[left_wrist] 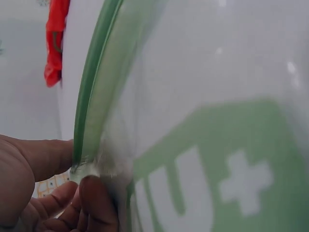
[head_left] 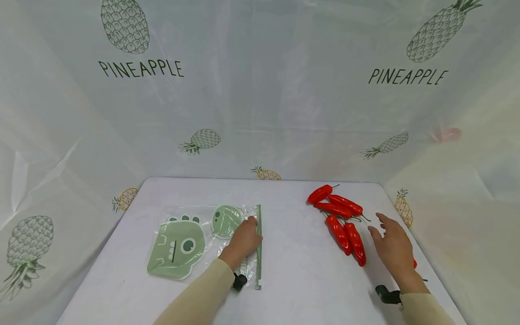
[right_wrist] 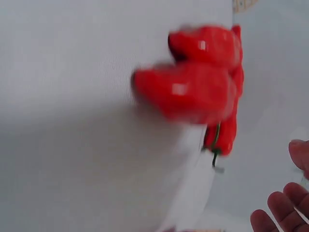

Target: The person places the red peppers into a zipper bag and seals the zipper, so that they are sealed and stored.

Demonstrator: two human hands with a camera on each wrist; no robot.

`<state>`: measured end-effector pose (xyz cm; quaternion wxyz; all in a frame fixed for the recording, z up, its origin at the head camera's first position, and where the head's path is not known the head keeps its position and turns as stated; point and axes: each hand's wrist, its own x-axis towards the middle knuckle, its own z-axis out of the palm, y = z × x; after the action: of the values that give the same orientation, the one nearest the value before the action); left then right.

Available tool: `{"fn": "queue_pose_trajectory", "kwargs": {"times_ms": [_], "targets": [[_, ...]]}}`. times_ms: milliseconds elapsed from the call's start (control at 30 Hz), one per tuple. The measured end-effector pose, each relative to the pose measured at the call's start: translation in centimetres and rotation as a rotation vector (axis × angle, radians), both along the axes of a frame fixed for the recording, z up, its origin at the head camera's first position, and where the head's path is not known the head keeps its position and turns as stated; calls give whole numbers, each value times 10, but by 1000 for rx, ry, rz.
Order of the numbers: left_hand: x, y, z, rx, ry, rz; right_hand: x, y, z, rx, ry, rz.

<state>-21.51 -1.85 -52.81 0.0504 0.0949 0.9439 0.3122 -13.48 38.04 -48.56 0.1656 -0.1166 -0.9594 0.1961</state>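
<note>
A clear zip bag (head_left: 183, 243) printed with green dinosaur shapes lies flat on the left of the white table (head_left: 292, 280). Its green zip strip (head_left: 258, 257) faces the middle of the table. My left hand (head_left: 248, 226) rests on the bag's mouth. In the left wrist view its thumb and fingers (left_wrist: 91, 193) pinch the bag's edge just beside the zip strip (left_wrist: 91, 96). Several red chili peppers (head_left: 341, 219) lie in a loose pile on the right. My right hand (head_left: 379, 229) hovers just right of them, fingers spread, holding nothing. The right wrist view shows the peppers (right_wrist: 198, 82) blurred and my fingertips (right_wrist: 282, 210) apart.
A translucent sheet printed with pineapples (head_left: 260, 90) walls the table at the back and both sides. One more red pepper (head_left: 414, 263) peeks out from behind my right hand near the table's right edge. Bare tabletop lies between the bag and the peppers.
</note>
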Motion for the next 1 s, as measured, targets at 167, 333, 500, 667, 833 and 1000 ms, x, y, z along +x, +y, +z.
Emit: {"fn": "queue_pose_trajectory", "kwargs": {"times_ms": [167, 333, 500, 667, 833, 1000], "targets": [[-2, -4, 3, 22, -58, 20, 6, 36, 2, -57, -45, -2], [-1, -5, 5, 33, -82, 22, 9, 68, 4, -173, -146, -25], [-2, -6, 5, 27, -65, 12, 13, 93, 2, -219, -237, -40], [-2, -7, 5, 38, -65, 16, 13, 108, -6, -324, -383, -70], [-2, -10, 6, 68, -101, 22, 12, 116, -18, -420, -489, -97], [-6, -19, 1, 132, -78, 5, 6, 116, -21, -462, -526, -110]]}}
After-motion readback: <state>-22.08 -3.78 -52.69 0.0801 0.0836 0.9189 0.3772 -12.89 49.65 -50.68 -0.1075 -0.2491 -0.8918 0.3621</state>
